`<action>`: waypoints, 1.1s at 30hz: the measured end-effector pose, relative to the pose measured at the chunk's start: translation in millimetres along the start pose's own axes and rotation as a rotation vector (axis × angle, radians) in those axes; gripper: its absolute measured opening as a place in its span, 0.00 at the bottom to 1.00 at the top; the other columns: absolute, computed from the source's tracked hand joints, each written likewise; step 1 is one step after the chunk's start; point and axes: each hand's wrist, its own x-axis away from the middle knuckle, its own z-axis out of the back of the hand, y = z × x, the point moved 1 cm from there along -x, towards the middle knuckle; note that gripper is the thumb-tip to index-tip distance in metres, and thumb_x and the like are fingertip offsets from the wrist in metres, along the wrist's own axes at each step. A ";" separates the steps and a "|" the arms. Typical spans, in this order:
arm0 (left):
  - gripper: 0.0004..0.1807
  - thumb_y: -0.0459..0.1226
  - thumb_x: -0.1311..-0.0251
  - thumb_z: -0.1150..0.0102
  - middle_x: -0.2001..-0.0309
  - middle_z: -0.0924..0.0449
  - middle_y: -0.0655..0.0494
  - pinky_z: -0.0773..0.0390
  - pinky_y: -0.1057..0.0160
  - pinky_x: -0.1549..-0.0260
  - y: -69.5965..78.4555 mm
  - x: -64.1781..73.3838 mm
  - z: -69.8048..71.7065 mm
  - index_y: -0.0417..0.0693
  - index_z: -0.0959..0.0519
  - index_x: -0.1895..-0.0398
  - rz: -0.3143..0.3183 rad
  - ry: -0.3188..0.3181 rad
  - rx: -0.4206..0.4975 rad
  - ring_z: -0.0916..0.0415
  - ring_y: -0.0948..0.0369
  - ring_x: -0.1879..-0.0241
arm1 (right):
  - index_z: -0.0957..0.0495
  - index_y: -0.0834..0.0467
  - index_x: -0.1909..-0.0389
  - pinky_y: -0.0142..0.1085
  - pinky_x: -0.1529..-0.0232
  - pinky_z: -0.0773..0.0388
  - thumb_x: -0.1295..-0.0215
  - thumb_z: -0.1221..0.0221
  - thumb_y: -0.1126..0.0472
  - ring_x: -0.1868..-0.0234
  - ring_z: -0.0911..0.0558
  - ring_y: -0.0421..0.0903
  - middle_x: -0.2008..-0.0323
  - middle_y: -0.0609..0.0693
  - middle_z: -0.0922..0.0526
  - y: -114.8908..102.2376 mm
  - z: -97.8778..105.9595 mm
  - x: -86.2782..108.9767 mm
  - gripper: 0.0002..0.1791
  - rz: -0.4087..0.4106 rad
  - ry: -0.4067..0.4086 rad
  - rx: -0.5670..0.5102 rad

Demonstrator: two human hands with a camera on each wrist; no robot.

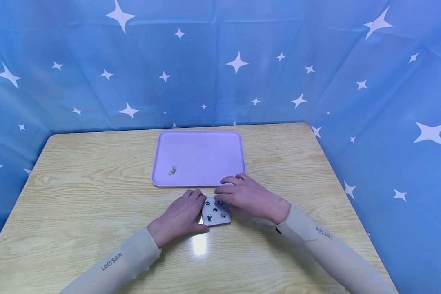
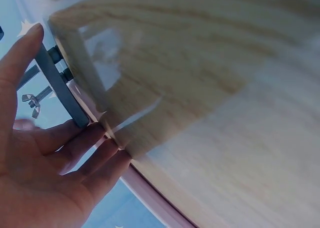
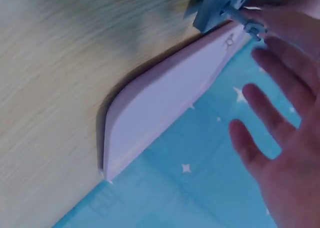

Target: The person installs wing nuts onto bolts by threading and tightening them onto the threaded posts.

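Note:
My left hand (image 1: 181,214) grips a square grey metal plate (image 1: 216,215) by its edges, thumb on the near side and fingers on the far side. Several holes show in its top face. In the left wrist view, bolt heads (image 2: 66,75) stick out beneath the plate and threaded shanks rise above it. One shank carries a wing nut (image 2: 32,103); the nearer bolt (image 1: 209,218) is bare. My right hand (image 1: 251,198) hovers over the plate's far right corner, fingers loosely extended, fingertips (image 3: 270,41) right beside that wing nut.
Just beyond the plate lies a shallow purple tray (image 1: 206,155), with a loose wing nut (image 1: 172,170) near its front left corner. The wood-grain table (image 1: 95,183) reaches a blue curtain (image 1: 206,61) with white stars at the back and sides.

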 end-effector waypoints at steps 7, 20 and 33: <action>0.42 0.60 0.58 0.20 0.53 0.27 0.52 0.19 0.54 0.53 0.2 0.2 1.1 0.41 0.24 0.49 0.004 -0.010 0.010 0.27 0.51 0.49 | 0.14 0.46 0.45 0.44 0.43 0.28 0.30 0.34 0.61 0.36 0.25 0.44 0.44 0.38 0.16 2.3 -0.6 1.2 0.15 0.091 0.025 0.081; 0.42 0.60 0.58 0.19 0.55 0.27 0.52 0.20 0.54 0.54 1.6 -1.2 2.1 0.41 0.24 0.50 0.007 -0.009 0.008 0.28 0.53 0.52 | 0.17 0.51 0.59 0.37 0.57 0.29 0.30 0.33 0.55 0.54 0.22 0.45 0.60 0.42 0.17 -4.3 -16.9 -5.2 0.05 -0.007 0.144 0.064; 0.42 0.60 0.59 0.19 0.55 0.28 0.52 0.20 0.55 0.54 1.9 0.7 1.7 0.40 0.24 0.49 0.011 -0.004 0.003 0.27 0.52 0.51 | 0.22 0.55 0.69 0.38 0.66 0.30 0.31 0.35 0.52 0.66 0.24 0.47 0.70 0.48 0.20 -14.1 -29.9 -11.0 0.12 -0.196 0.191 0.074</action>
